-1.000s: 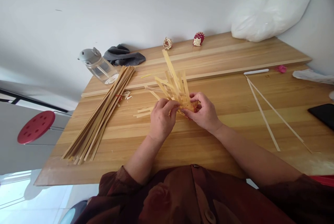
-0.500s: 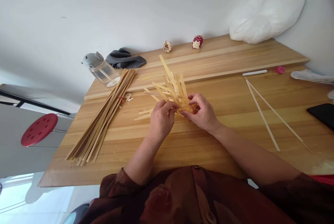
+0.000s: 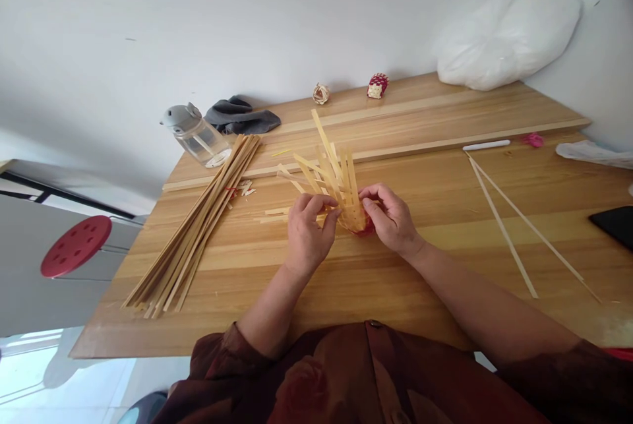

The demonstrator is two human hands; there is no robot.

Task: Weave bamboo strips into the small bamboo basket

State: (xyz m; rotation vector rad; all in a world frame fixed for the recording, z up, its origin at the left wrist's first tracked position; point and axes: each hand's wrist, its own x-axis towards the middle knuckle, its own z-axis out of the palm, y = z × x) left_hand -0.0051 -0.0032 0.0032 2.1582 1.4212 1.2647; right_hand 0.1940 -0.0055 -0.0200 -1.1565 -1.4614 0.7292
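Between my hands is a small woven piece of bamboo-like strips [image 3: 352, 216], with red at its base and several pale strip ends fanning upward and to the left. My left hand [image 3: 311, 229] is closed at its left side, thumb and fingers pinching near the strips. On the other side my right hand [image 3: 390, 216] grips the woven edge between thumb and index finger. Parts of the weave are hidden behind the fingers. A few loose short strips [image 3: 274, 214] lie on the table just left of my left hand.
A bundle of long flat strips [image 3: 198, 226] lies at left, beside a clear bottle [image 3: 200, 140] and dark cloth [image 3: 242, 117]. Behind stand a woven ball [image 3: 320, 93] and a red-white woven piece [image 3: 378, 86]. At right are a white pen [image 3: 486, 146], two thin strips [image 3: 504, 229] and a phone-like black object [image 3: 613, 223].
My right hand has shifted slightly right and down, its fingers now at the piece's right edge. More of the weave and its red base shows. The whole view has shifted slightly.
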